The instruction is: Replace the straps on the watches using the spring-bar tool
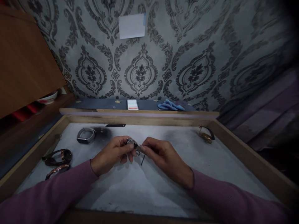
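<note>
Inside a wooden-rimmed tray [243,153] with bare white surface at lower centre, the left hand [116,151] grasps a watch [130,142] at frame centre, while the right hand [161,152] pinches its strap end, fingers closed.

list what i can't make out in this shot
All in the head view:
- Dial of the watch in the left hand: partly behind the thumb, and too small to read.
- What the right hand pinches: hidden by its fingers.
- Lower part of the nearest left-side watch: behind the purple sleeve.
- Print on the white packet: pixelated.
</note>
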The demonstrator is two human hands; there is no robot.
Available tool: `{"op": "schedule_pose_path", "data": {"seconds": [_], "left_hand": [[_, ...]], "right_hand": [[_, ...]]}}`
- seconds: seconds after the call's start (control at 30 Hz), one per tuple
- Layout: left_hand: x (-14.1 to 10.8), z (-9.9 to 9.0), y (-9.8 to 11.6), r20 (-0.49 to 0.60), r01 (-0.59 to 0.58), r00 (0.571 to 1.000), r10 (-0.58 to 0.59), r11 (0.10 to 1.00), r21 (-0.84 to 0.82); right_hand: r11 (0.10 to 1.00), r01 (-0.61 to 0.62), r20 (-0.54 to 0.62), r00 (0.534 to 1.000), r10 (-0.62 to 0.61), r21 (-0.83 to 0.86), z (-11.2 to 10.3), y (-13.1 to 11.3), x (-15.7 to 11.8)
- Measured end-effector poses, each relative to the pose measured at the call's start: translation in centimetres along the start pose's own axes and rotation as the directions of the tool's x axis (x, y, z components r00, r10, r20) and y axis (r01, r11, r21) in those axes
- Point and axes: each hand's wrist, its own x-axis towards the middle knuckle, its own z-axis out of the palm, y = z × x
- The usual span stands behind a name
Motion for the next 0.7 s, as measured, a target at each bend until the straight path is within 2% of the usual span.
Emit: {"op": "schedule_pose_path", "data": {"seconds": [0.2,0.53,0.7], "left_hand": [[-0.02,-0.1,-0.06,0.009,-0.018,1.0,0.018,1.0,0.013],[-0.15,-0.12,0.21,0.01,-0.051,0.999,0.051,0.998,0.042],[-0.17,-0.14,0.31,0.005,-0.058,0.998,0.058,0.997,0.046]], "right_hand": [[0.996,0.019,-0.024,0.999,-0.022,-0.09,0.03,0.52,-0.15],[0.981,0.176,-0.024,0.984,-0.179,-0.086,-0.05,0.56,-0.04],[0.981,0.179,-0.019,0.983,-0.18,-0.073,0.0,0.54,-0.14]]}}
